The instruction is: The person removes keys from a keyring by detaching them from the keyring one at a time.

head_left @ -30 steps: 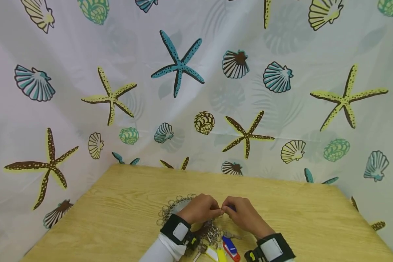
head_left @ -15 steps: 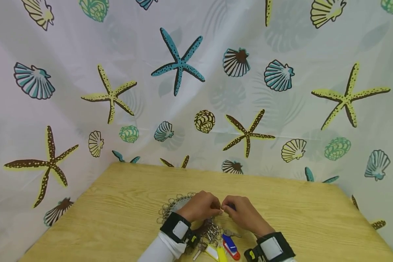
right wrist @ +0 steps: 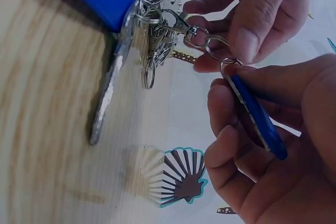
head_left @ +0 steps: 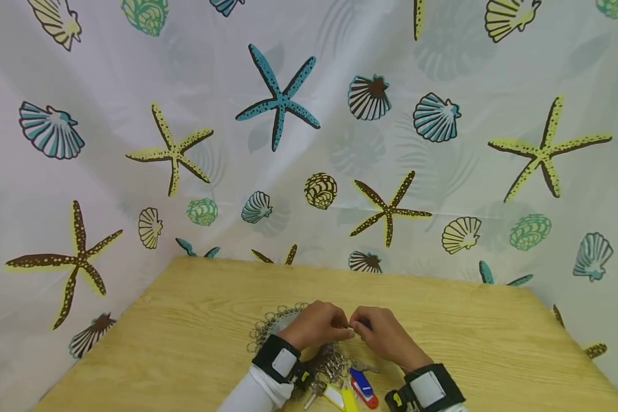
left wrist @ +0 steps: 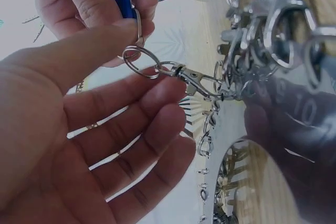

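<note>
My left hand (head_left: 316,325) holds a metal split ring (left wrist: 139,62) near the thumb and forefinger, its other fingers loosely bent below. The ring hangs from a swivel snap hook (left wrist: 191,80) on the cluster of metal clasps (left wrist: 257,24). Close beside it, my right hand (head_left: 386,336) pinches a blue key tag (right wrist: 257,116) between thumb and fingers. The tag's small wire ring (right wrist: 229,62) meets the split ring between both hands. Whether the two rings are linked cannot be made out. In the head view my fingers mostly hide this contact.
A round grey disc (head_left: 280,323) edged with hanging rings lies partly under my left hand. Nearer me on the wooden table (head_left: 201,332) are another blue tag (head_left: 360,379), a red tag (head_left: 372,403), yellow tags (head_left: 348,399) and a key (head_left: 313,395). A shell-print cloth (head_left: 288,171) stands behind.
Both hands stay almost in place. The left thumb has shifted slightly right, toward the right hand's fingertips. Tags and disc lie as before.
</note>
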The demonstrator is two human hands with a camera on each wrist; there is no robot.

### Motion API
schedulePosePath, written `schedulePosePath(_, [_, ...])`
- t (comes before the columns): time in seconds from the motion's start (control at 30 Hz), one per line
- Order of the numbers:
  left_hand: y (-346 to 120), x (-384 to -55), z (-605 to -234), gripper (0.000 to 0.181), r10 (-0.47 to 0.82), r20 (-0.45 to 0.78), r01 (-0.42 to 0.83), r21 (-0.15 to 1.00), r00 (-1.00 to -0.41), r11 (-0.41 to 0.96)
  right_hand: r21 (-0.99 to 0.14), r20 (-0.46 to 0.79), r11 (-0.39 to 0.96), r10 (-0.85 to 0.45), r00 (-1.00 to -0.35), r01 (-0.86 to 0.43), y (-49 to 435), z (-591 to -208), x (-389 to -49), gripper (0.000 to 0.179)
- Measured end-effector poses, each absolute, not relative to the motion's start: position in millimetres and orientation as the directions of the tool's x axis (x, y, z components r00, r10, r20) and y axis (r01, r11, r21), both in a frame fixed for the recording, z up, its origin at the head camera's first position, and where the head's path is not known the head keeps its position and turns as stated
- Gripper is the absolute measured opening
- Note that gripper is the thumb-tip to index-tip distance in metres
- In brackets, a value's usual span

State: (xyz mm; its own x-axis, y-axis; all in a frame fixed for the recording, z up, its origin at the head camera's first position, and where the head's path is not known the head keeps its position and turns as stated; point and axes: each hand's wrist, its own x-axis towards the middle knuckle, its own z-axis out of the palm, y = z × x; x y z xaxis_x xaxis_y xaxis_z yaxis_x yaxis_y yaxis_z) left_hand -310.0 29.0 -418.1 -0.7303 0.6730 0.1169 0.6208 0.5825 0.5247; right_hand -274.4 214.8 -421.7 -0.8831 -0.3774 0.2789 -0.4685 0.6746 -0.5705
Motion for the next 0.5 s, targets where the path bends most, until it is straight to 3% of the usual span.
schedulePosePath(0.2, [27.9, -309.4, -420.7, 0.027, 0.654, 0.091, 0.589, 0.540, -0.751, 0.602, -0.574, 0.269, 0.675, -0.379, -0.885, -0.463, 214.5, -423.4, -275.2, 0.011])
schedulePosePath(0.5, [28.9, -309.4, -420.3, 0.014, 0.668, 0.111, 0.628, 0.479, -0.736, 0.613, -0.579, 0.251, 0.680, -0.376, -0.892, -0.450, 212.7, -423.5, -275.8, 0.010])
